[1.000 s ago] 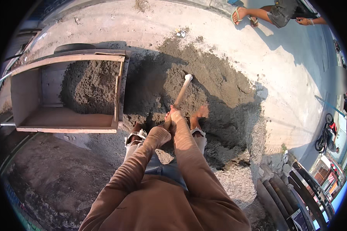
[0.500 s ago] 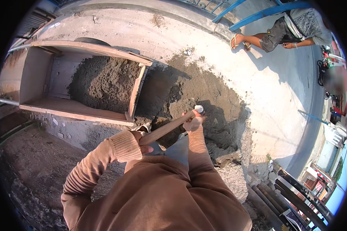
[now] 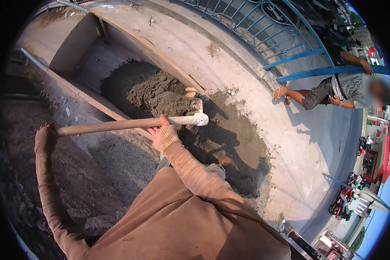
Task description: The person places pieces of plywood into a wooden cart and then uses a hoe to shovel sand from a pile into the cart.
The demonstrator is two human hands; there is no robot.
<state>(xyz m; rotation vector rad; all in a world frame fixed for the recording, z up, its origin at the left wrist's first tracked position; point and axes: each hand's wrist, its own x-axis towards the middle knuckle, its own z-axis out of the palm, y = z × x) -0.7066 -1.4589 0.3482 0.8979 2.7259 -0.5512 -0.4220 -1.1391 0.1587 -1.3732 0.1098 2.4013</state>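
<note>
A hoe (image 3: 104, 126) with a long wooden handle lies nearly level across the view. My left hand (image 3: 49, 128) is closed round the far left end of its handle. Nearer the white-crusted head, my right hand (image 3: 160, 125) grips the handle from below. The hoe's blade bears a heap of wet grey mortar (image 3: 172, 104), above the near end of a wooden cart box (image 3: 136, 43). Inside that box lies more mortar (image 3: 132, 80). A spread of wet mortar (image 3: 247, 151) covers the ground to the right, by my feet. The blade's metal is mostly hidden.
A blue metal gate (image 3: 264, 32) borders the pavement at the far side. Another person (image 3: 325, 91) stands next to it, one hand on its rail. The cart's metal handle bar (image 3: 34, 59) sticks out at the left. Motorcycles (image 3: 344, 199) stand farther off at the right.
The hoe has swung up and left from the mortar on the ground to the cart, carrying a load. My left hand has moved far left, and my view has turned.
</note>
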